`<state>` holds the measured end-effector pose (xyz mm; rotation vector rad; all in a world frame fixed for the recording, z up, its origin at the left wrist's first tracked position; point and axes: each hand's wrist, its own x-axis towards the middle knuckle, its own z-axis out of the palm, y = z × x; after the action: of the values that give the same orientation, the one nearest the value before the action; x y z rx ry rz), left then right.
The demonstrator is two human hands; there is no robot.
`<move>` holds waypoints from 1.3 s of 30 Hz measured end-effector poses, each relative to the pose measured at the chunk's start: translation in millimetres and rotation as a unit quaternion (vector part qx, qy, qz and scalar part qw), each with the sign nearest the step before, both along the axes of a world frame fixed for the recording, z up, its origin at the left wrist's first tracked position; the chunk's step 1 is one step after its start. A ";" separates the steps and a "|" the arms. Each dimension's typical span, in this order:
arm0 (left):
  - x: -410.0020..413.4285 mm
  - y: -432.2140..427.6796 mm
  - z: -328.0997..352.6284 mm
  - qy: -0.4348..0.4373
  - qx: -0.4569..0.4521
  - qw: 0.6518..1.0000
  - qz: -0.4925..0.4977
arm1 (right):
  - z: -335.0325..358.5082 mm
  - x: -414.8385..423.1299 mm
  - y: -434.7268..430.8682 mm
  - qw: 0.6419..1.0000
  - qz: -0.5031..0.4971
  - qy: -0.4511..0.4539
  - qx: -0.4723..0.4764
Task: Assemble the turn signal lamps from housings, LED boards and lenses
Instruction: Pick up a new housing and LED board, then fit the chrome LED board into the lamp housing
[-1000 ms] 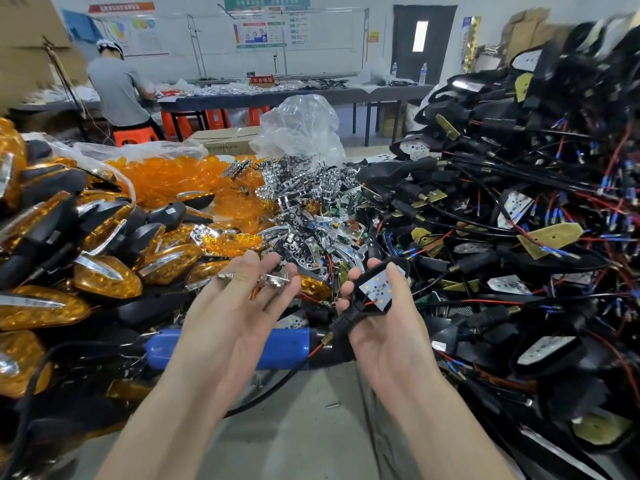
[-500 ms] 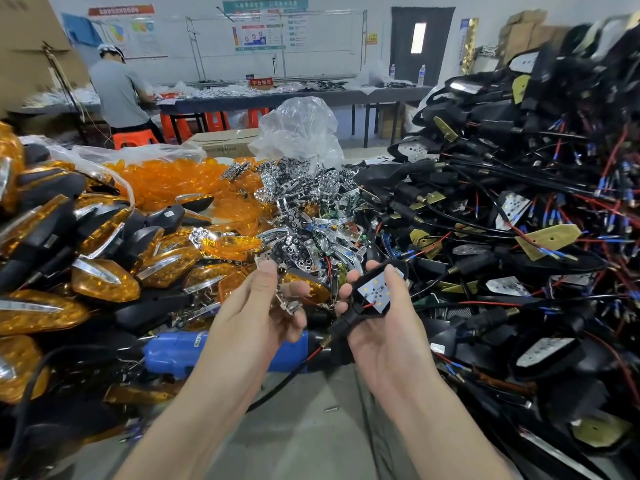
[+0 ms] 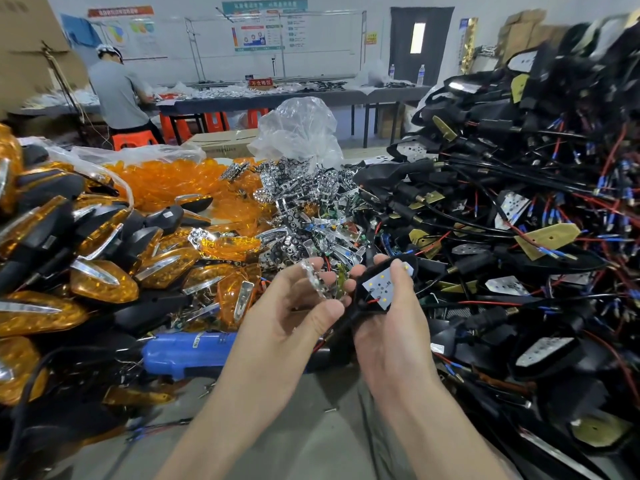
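My right hand (image 3: 388,327) grips a black lamp housing (image 3: 363,292) with a white LED board (image 3: 381,289) and red wire seated in it, its cable hanging down. My left hand (image 3: 294,317) pinches a small chrome reflector piece (image 3: 313,277) between thumb and fingers, just left of the housing and almost touching it. Behind both hands lies a heap of chrome reflectors (image 3: 304,216). Loose amber lenses (image 3: 173,181) fill a bag at the back left.
Finished amber-and-black lamps (image 3: 86,265) are stacked at the left. A tall tangle of black housings with wires (image 3: 519,220) fills the right. A blue tool (image 3: 187,351) lies before the hands on the grey bench (image 3: 311,438). A person (image 3: 117,95) works at a far table.
My left hand picked the chrome piece from the pile, then lifted it right toward the housing. My right hand kept the housing nearly still.
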<state>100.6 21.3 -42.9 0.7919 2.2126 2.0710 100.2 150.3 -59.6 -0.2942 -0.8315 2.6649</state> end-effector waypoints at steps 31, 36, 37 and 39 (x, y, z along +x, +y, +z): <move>5.9 9.8 -11.1 0.244 -0.185 0.942 0.136 | -2.5 12.1 -9.4 0.985 -0.022 -0.013 0.170; 2.7 9.8 -13.7 0.221 -0.197 0.945 0.141 | 0.4 13.2 -12.9 0.984 -0.008 -0.037 0.173; 2.3 10.0 -14.0 0.220 -0.198 0.945 0.143 | 1.6 13.1 -13.6 0.985 -0.008 -0.041 0.166; 2.1 11.2 -14.8 0.218 -0.193 0.945 0.147 | 3.7 13.0 -14.3 0.986 -0.011 -0.044 0.158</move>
<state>102.7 32.5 -57.7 1.0067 3.0113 1.5675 113.2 136.1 -55.9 -0.3385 -1.2509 2.4625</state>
